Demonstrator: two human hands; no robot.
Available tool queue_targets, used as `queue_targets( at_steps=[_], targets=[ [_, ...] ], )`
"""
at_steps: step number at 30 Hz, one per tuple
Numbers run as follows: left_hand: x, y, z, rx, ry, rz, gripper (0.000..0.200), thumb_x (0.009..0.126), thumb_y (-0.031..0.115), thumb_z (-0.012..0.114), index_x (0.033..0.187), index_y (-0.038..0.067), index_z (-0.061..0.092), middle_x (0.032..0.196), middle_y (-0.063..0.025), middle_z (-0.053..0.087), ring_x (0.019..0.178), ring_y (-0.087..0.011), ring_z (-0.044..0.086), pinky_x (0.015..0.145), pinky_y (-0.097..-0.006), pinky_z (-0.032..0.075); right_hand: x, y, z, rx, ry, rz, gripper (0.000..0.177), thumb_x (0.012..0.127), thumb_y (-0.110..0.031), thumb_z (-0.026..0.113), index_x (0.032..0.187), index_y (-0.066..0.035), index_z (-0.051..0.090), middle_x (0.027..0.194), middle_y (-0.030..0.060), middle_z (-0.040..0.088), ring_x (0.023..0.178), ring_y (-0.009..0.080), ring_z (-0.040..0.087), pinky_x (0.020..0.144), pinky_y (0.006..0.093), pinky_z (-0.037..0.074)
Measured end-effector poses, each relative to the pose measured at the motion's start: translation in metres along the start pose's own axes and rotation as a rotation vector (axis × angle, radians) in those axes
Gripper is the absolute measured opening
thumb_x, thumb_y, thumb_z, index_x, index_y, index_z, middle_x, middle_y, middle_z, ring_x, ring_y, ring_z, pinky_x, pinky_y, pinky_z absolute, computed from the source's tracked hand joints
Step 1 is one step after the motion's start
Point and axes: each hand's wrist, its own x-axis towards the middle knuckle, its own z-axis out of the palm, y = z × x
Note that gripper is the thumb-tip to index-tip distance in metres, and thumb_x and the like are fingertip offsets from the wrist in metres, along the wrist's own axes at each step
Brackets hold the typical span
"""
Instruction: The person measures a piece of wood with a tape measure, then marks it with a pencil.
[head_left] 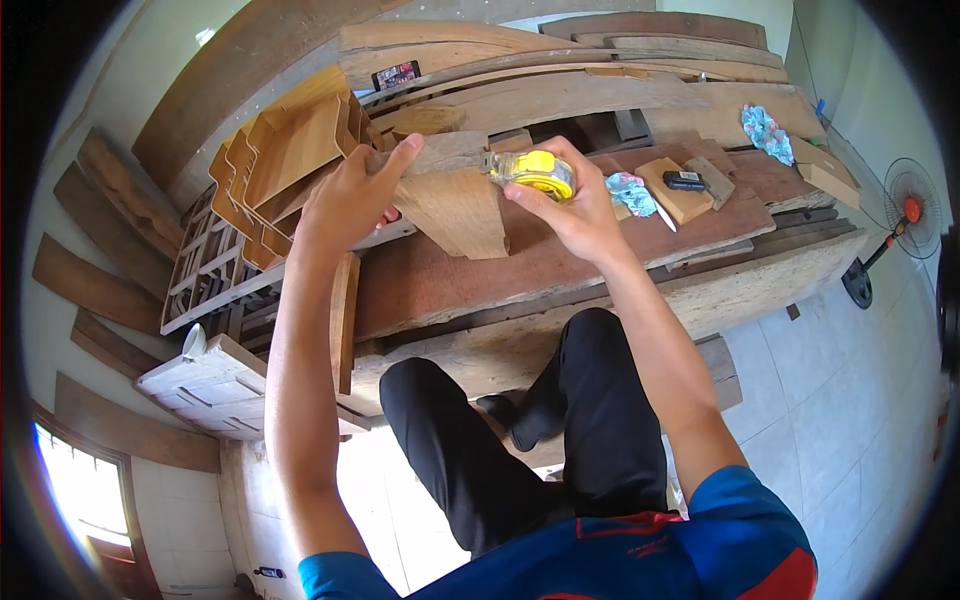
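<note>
My right hand (577,205) is wrapped round a yellow tape measure (543,174) with a clear case. Its front end meets the right edge of a wooden block (460,210), a thick piece with a pale top face and a grained side. On the block's left end, my left hand (350,200) is closed with the thumb stretched along the top. Some of its fingers are hidden behind the wood. The block is held up above a reddish-brown plank (430,290). Whether any tape blade is pulled out is hard to make out.
Wooden trays (295,165) stand at left. A phone (396,75) leans at the back among stacked boards. To the right lie a crumpled blue cloth (630,193), a white pen-like stick (664,215) and a black object (684,180) on a small block. A fan (910,210) stands far right.
</note>
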Motion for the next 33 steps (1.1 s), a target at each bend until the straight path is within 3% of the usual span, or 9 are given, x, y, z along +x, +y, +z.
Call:
queue_targets(
  at_steps=[5,11,15,21,27,30,33],
  targets=[
    [0.003,-0.001,0.000,-0.004,0.011,-0.025,0.110,0.085,0.086,0.054,0.142,-0.009,0.056,0.073,-0.0109,0.072,0.069,-0.0162,0.072,0.074,-0.0308,0.056,-0.006,0.018,-0.004,0.034,-0.006,0.055,0.032,0.089,-0.022,0.087,0.105,-0.008,0.063,0.092,-0.0027,0.065,0.086,0.0053,0.059,0.077,0.0239,0.047],
    [0.001,0.000,0.000,-0.065,0.003,-0.004,0.094,0.091,0.077,0.058,0.134,-0.007,0.060,0.072,-0.0109,0.070,0.066,-0.0155,0.070,0.072,-0.0293,0.056,0.004,0.008,0.005,0.053,0.022,-0.042,0.031,0.089,-0.021,0.087,0.105,-0.008,0.063,0.091,-0.0020,0.067,0.085,0.0053,0.060,0.076,0.0237,0.047],
    [0.001,-0.001,-0.003,-0.067,-0.049,0.053,0.084,0.095,0.070,0.060,0.130,-0.006,0.064,0.073,-0.0106,0.070,0.065,-0.0147,0.070,0.071,-0.0282,0.056,0.003,0.006,0.008,0.094,0.020,0.042,0.036,0.087,-0.022,0.089,0.106,-0.005,0.064,0.093,0.0032,0.070,0.086,0.0086,0.063,0.075,0.0276,0.051],
    [-0.006,0.007,-0.007,-0.129,-0.048,-0.047,0.078,0.094,0.069,0.063,0.133,0.002,0.067,0.077,-0.0112,0.072,0.065,-0.0150,0.070,0.073,-0.0279,0.056,-0.004,0.008,0.010,0.017,-0.007,0.008,0.033,0.089,-0.021,0.087,0.107,-0.006,0.063,0.092,0.0008,0.068,0.086,0.0059,0.062,0.075,0.0253,0.050],
    [-0.003,0.007,-0.008,0.154,0.189,-0.044,0.072,0.095,0.067,0.063,0.135,0.007,0.069,0.084,-0.0110,0.073,0.063,-0.0184,0.069,0.077,-0.0312,0.055,-0.010,0.052,0.013,0.021,-0.037,0.099,0.034,0.088,-0.024,0.087,0.106,-0.006,0.065,0.093,0.0027,0.069,0.086,0.0085,0.063,0.076,0.0276,0.051],
    [0.000,0.005,-0.005,-0.017,0.113,-0.010,0.069,0.098,0.063,0.061,0.133,0.005,0.069,0.098,-0.0149,0.075,0.072,-0.0187,0.072,0.087,-0.0317,0.055,-0.012,0.073,0.003,0.001,-0.095,0.162,0.036,0.087,-0.027,0.087,0.106,-0.006,0.065,0.094,0.0043,0.071,0.087,0.0107,0.064,0.077,0.0292,0.051],
    [0.009,-0.014,0.015,-0.218,0.203,0.099,0.055,0.105,0.051,0.058,0.130,0.003,0.070,0.109,-0.0148,0.075,0.090,-0.0178,0.072,0.097,-0.0320,0.051,-0.018,0.093,-0.002,-0.016,-0.130,0.202,0.038,0.086,-0.029,0.088,0.104,-0.006,0.064,0.092,0.0028,0.069,0.084,0.0097,0.063,0.074,0.0277,0.050]
  ],
)
